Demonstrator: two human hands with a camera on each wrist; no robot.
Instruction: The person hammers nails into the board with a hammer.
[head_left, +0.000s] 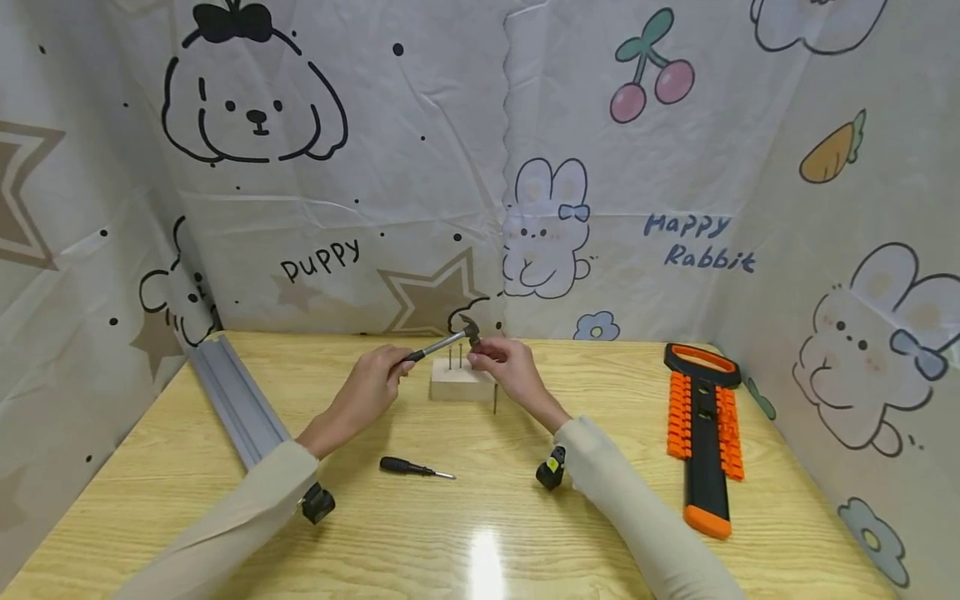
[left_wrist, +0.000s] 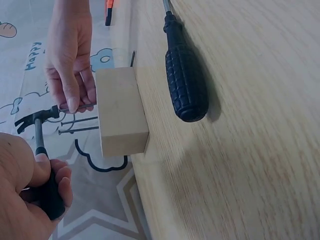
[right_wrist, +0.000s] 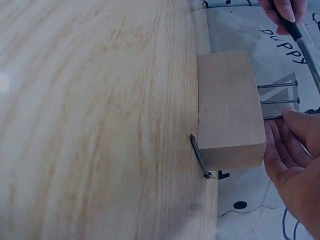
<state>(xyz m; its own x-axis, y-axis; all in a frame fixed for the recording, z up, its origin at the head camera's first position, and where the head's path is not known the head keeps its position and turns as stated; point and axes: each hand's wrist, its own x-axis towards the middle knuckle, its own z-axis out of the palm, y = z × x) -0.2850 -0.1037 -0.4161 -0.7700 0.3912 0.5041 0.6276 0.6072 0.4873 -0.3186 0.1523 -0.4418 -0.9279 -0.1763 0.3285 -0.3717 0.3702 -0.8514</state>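
Sleeves (head_left: pixel 217 517) spanned lower frame | left hand (head_left: pixel 377 379): grip held hammer (head_left: pixel 442 343) by handle (left_wrist: pixel 52 202), apparently for control | right hand (head_left: pixel 513 368): grip pinched nail (right_wrist: pixel 272 118), apparently keeping it upright on wooden block (head_left: pixel 459 388), just below frame centre | two other nails (right_wrist: pixel 278 85) stood alongside

head: aimed forward/down from above, table (head_left: pixel 375 554) taken in, farthest | left wrist: block (left_wrist: pixel 120 105) shot close, sideways (table at right) | right wrist: likewise shot close, table at left | block, nails (right_wrist: pixel 280 101) shared by both wrists
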